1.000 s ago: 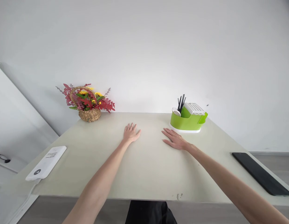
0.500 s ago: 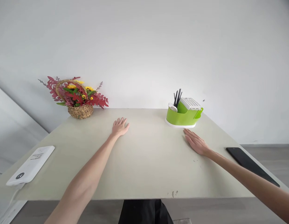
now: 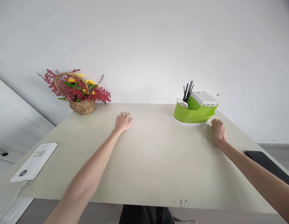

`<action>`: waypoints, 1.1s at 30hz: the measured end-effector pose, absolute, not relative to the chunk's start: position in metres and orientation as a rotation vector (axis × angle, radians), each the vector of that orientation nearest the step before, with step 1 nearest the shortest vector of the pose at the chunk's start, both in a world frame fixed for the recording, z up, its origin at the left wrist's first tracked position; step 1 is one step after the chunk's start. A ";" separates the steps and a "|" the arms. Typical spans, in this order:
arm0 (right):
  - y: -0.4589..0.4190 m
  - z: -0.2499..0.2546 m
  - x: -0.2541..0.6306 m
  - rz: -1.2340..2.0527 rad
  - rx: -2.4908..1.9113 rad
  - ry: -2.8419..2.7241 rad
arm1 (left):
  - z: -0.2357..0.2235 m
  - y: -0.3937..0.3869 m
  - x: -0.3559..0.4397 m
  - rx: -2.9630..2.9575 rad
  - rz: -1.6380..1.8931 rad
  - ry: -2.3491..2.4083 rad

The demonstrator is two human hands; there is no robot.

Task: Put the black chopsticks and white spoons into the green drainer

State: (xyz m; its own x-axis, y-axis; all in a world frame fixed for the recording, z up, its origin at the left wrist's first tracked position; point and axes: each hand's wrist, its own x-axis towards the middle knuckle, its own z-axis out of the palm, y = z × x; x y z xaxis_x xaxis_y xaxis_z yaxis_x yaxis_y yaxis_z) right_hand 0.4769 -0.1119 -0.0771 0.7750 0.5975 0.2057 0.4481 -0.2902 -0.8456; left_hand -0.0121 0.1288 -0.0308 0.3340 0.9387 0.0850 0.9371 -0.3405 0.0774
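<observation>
My left hand point(image 3: 124, 121) lies palm down on the pale table, fingers spread, holding nothing. To the right stands a green utensil holder point(image 3: 193, 114) with a white slotted top, a white base, black sticks point(image 3: 188, 92) and a white round-ended piece point(image 3: 182, 103) in its left part. Just off the holder's right end is my right hand point(image 3: 219, 132), turned partly on its side with loosely bent fingers. I see nothing in it. Its fingertips come close to the holder's lower right corner; whether they touch it I cannot tell.
A wicker basket point(image 3: 82, 107) of red leaves and yellow flowers stands at the back left. At the left edge lies a white device point(image 3: 34, 161) with a cable. A black phone-like slab point(image 3: 270, 166) lies at the right edge, partly behind my right forearm. A wall closes off the back.
My right hand has moved right, from flat in front of the holder to beside its right end, and its fingers have bent. My left hand stays flat. The view has shifted slightly.
</observation>
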 end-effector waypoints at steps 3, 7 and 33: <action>-0.091 -0.071 0.484 0.320 -1.767 -0.671 | -0.032 0.136 -0.007 2.532 0.174 1.818; -0.067 -0.060 0.493 0.422 -1.633 -0.570 | -0.034 0.144 -0.001 2.510 0.170 1.837; 0.029 -0.045 0.448 0.679 -1.047 -0.381 | -0.038 0.137 0.006 2.448 0.228 1.821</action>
